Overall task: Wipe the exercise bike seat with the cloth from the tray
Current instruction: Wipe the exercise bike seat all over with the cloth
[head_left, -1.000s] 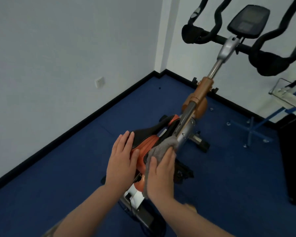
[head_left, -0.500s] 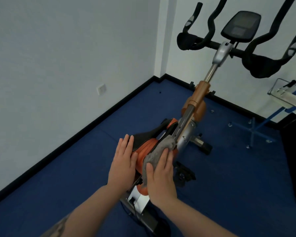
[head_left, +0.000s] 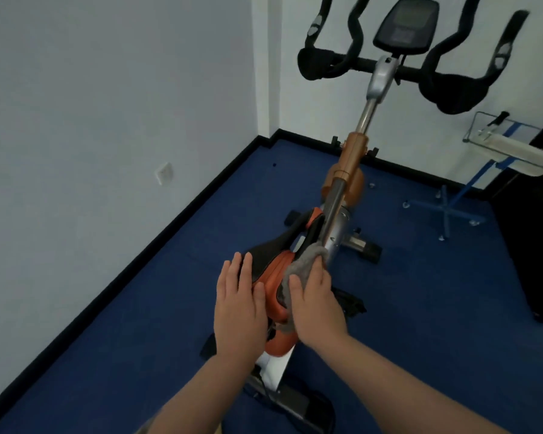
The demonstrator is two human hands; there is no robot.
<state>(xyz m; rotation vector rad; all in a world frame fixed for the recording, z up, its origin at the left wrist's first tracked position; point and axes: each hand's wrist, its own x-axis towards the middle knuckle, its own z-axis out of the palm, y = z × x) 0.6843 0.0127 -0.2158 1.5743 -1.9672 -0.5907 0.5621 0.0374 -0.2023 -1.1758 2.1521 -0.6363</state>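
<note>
Head view: cloth [head_left: 304, 261] shows no readable writing.

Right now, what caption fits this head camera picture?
Right hand presses a grey cloth on the bike seat; left hand steadies it.

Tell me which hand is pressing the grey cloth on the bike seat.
The right hand: its palm covers the crumpled grey cloth on the orange-and-black bike seat. The left hand lies flat and bare on the seat's other side.

Small exercise room, exercise bike [head_left: 342, 195], blue carpet floor [head_left: 138, 324], bare white walls [head_left: 91, 104]
</note>
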